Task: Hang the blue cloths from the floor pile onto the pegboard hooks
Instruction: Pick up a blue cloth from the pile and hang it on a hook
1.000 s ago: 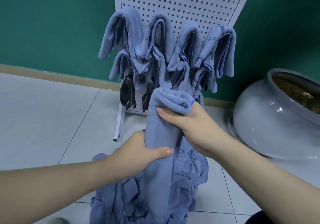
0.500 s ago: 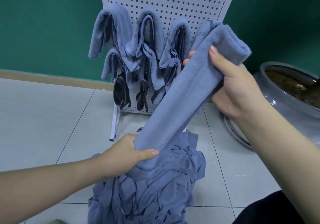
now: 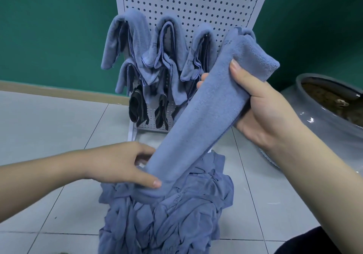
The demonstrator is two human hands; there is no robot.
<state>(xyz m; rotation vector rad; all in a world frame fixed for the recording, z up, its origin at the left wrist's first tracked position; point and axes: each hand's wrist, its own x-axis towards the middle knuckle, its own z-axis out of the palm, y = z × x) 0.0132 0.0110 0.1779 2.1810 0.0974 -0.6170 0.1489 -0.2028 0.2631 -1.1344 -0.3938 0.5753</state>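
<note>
A folded blue cloth (image 3: 204, 114) stretches diagonally between my hands. My right hand (image 3: 263, 104) grips its upper end in front of the white pegboard (image 3: 188, 4). My left hand (image 3: 125, 165) holds its lower end just above the crumpled pile of blue cloths (image 3: 169, 212) on the floor. Several blue cloths (image 3: 163, 57) hang on the pegboard's hooks, with dark items (image 3: 137, 106) hanging below them. The held cloth hides the pegboard's lower right part.
A large grey glazed pot (image 3: 332, 120) stands on the floor at the right, close to my right forearm. A green wall (image 3: 49, 27) rises behind the pegboard. Pale floor tiles (image 3: 49, 132) spread to the left. A dark knee shows at bottom right.
My right hand lifted the cloth's upper end up and to the right, pulling it taut. My left hand stayed low near the pile and loosened its fingers slightly around the lower end.
</note>
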